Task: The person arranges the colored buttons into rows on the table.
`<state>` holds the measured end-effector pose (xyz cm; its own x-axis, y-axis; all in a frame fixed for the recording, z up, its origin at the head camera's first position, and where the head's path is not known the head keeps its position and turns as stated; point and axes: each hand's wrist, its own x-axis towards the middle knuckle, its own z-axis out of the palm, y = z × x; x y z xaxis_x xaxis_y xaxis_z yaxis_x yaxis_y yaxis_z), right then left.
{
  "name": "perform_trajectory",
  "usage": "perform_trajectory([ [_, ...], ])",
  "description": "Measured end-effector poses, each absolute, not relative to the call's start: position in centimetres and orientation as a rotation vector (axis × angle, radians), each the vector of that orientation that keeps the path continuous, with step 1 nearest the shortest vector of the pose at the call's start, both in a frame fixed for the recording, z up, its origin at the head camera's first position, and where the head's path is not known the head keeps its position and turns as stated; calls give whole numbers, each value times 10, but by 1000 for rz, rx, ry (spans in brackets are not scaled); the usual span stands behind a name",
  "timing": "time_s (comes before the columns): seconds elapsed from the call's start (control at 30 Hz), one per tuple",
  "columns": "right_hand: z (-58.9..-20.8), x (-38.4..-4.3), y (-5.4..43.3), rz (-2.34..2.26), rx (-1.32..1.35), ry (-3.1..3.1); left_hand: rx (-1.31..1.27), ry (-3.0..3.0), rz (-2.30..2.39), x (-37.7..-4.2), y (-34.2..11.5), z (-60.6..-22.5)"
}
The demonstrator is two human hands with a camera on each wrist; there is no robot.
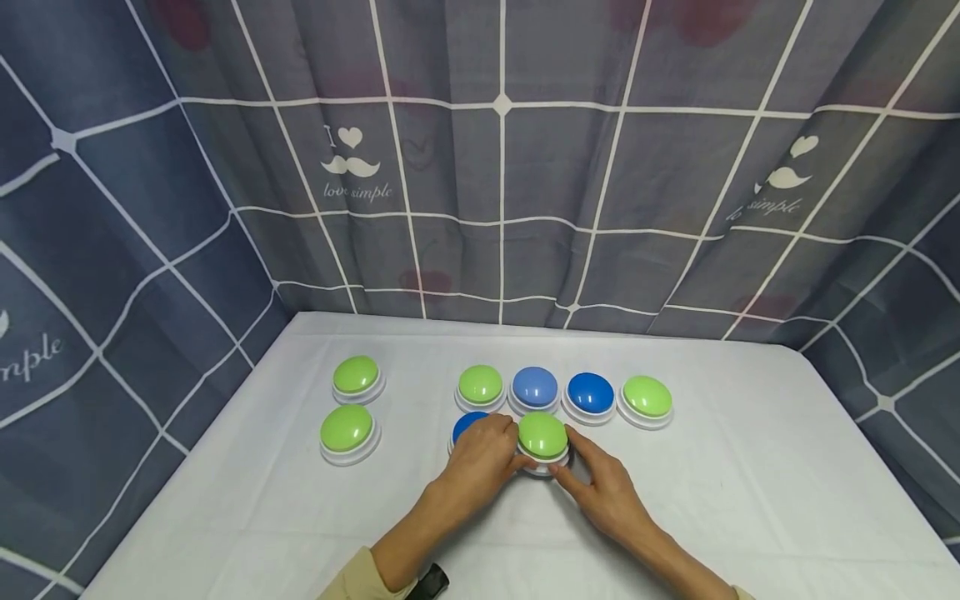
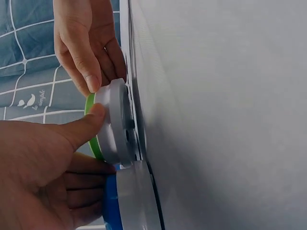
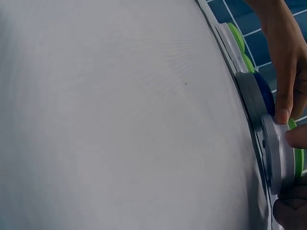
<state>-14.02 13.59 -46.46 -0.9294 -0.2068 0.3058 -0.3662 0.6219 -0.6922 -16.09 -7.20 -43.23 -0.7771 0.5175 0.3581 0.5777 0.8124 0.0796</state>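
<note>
- Between left hand [image 1: 483,454] and right hand [image 1: 606,493]: gripped button [image 1: 543,435]
- Just left of grip: neighbouring button [image 1: 466,424]
- Beyond grip: row of four buttons [image 1: 589,393]
- Well left: pair of buttons [image 1: 347,427]
- Behind all: curtain [image 1: 558,167]

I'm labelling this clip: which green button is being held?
The green button right of the partly covered blue button; of the five greens, only it is gripped, by the left hand and right hand.

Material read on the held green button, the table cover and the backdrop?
Held button: probably hard plastic, glossy; the green dome shows highlights and its pale base looks smooth. Table cover: likely matte cloth, given faint creases. Backdrop: apparently printed fabric, matte, hanging in soft folds; fiber unclear.
</note>
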Motion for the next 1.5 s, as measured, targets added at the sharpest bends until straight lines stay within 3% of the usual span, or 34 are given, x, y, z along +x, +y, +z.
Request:
perform_trajectory([
  [1.5, -460, -148, 146, 1048, 652, -2743, -757, -2628, -170, -165, -67, -440],
])
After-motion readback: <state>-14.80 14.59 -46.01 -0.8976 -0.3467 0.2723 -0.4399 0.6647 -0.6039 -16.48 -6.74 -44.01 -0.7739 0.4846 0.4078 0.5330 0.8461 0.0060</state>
